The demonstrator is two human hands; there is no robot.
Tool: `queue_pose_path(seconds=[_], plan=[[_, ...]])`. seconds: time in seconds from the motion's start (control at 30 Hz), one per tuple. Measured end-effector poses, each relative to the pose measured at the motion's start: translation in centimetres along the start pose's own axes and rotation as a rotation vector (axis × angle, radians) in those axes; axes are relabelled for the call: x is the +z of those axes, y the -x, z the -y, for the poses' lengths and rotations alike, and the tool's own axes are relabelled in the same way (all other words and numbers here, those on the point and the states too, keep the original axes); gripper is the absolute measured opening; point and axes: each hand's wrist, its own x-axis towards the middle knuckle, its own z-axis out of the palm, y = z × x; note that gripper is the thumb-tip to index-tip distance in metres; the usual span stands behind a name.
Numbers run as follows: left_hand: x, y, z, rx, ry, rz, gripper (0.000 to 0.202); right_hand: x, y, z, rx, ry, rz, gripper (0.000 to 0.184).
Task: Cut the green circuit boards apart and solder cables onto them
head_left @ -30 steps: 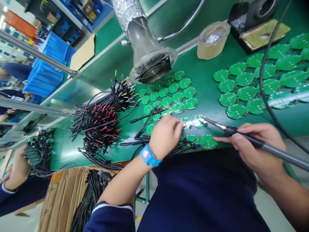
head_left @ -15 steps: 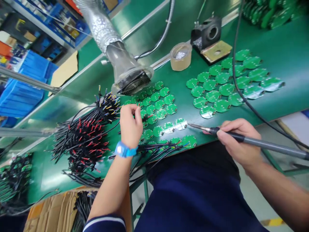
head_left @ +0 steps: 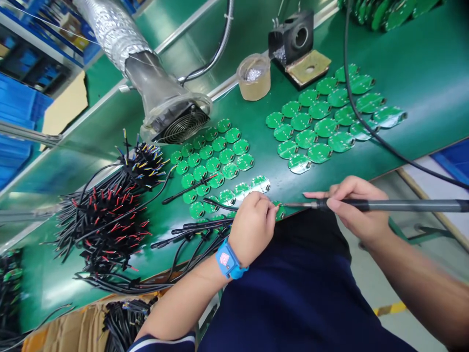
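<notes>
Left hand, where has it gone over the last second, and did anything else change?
The left hand reached back toward the wire bundle half a second ago. It then came forward again to the green board at the near edge, now pinching a black wire there. The right hand kept its grip on the soldering iron, tip by that same board.

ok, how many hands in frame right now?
2. Left hand at the near table edge, touching a green board; right hand just right of it, holding the soldering iron, tip at that board. No others show.
</notes>
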Motion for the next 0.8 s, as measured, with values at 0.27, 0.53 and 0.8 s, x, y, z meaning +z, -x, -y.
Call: queue_pose_path(seconds=[0.27,0.53,0.8], plan=[[0.35,-0.02,-0.12,0.015,-0.029,-0.025,0.013,0.02,-0.07,0.42,0.003,0.143,0.027,0.011],[0.58,0.00,-0.08,0.006,-0.050,-0.028,0.012,0.36,-0.29,0.64,-0.027,0.134,0.050,0.011],[0.68,0.02,-0.04,0.014,-0.069,-0.030,0.013,0.29,-0.28,0.64,0.000,0.126,0.046,0.011]])
